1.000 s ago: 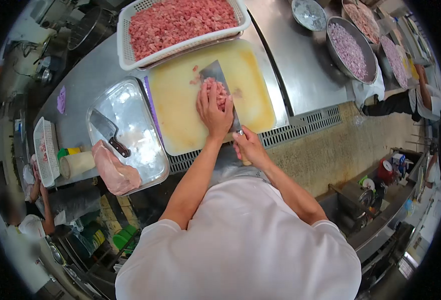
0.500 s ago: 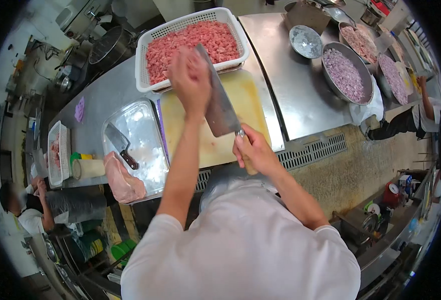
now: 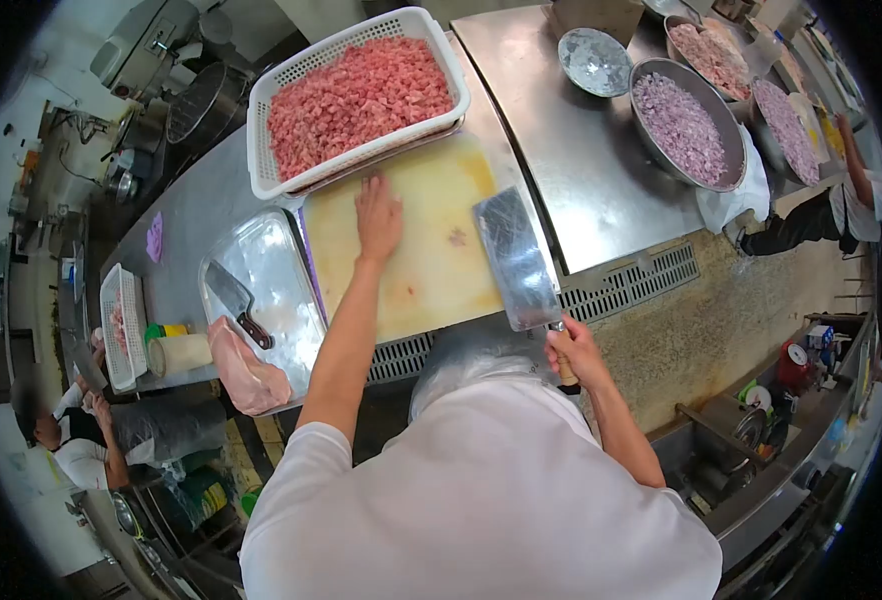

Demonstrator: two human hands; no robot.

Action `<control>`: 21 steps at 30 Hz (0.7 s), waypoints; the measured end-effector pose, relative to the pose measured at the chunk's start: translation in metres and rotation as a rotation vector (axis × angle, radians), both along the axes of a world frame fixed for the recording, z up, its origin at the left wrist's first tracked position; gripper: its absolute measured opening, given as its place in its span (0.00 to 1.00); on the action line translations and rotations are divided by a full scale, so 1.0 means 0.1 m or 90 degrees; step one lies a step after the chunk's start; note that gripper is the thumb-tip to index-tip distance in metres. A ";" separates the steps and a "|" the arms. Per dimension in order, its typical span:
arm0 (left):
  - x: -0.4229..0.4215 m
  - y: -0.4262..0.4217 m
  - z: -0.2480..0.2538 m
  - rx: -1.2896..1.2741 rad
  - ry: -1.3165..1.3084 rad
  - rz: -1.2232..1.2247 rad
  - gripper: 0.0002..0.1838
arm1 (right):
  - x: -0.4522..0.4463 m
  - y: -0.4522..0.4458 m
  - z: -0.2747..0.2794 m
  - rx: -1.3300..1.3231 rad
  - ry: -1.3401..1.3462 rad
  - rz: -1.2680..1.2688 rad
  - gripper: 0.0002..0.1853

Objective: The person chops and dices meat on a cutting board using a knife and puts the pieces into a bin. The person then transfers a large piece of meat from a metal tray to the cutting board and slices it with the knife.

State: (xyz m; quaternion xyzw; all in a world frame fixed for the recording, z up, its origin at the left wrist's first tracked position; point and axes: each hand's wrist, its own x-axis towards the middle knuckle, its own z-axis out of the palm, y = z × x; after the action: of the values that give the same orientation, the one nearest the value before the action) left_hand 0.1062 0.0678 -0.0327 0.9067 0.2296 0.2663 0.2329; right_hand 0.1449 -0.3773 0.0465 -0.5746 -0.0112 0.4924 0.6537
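My right hand (image 3: 578, 352) grips the wooden handle of a wide cleaver (image 3: 517, 258), whose blade lies over the right edge of the cutting board. Flat on the yellowed cutting board (image 3: 431, 260) rests my left hand (image 3: 377, 215), fingers stretched out and holding nothing. A few small meat scraps stick to the board. Just beyond it stands a white basket (image 3: 257, 150) heaped with diced raw meat (image 3: 356, 100). To the left, a metal tray (image 3: 291, 300) bears a second cleaver (image 3: 231, 292) with a dark handle and a large slab of raw meat (image 3: 246, 370) at its near edge.
Bowls of chopped onion (image 3: 679, 128) and a small metal bowl (image 3: 595, 62) stand on the right table. A small white basket (image 3: 121, 325) is at the far left. One co-worker (image 3: 81, 430) is at left, another (image 3: 851, 205) at right. A gap separates the two tables.
My left hand has come down from the meat basket onto the board. My right hand has carried the cleaver right and nearer to me.
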 end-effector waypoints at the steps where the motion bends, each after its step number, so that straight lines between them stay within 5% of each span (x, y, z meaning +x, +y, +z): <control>1: -0.05 -0.07 -0.03 0.028 0.054 -0.009 0.29 | 0.00 -0.05 -0.06 -0.007 0.009 0.009 0.14; 8: -0.75 -0.97 0.16 0.017 0.137 -0.064 0.35 | 0.18 0.26 -0.13 -0.054 -0.021 0.107 0.17; 16: -0.33 -1.51 0.04 -0.161 -0.056 0.294 0.39 | -0.04 0.94 0.06 -0.023 -0.011 0.383 0.17; 21: 0.00 -1.22 0.93 -0.094 -0.198 0.177 0.36 | 0.07 1.05 0.54 0.029 -0.114 0.311 0.14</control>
State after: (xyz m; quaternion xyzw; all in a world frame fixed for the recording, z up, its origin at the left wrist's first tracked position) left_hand 0.1064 -0.0537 0.0607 0.7949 0.3329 0.4148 0.2921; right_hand 0.1517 -0.2718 0.1010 -0.5814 -0.2181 0.5826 0.5244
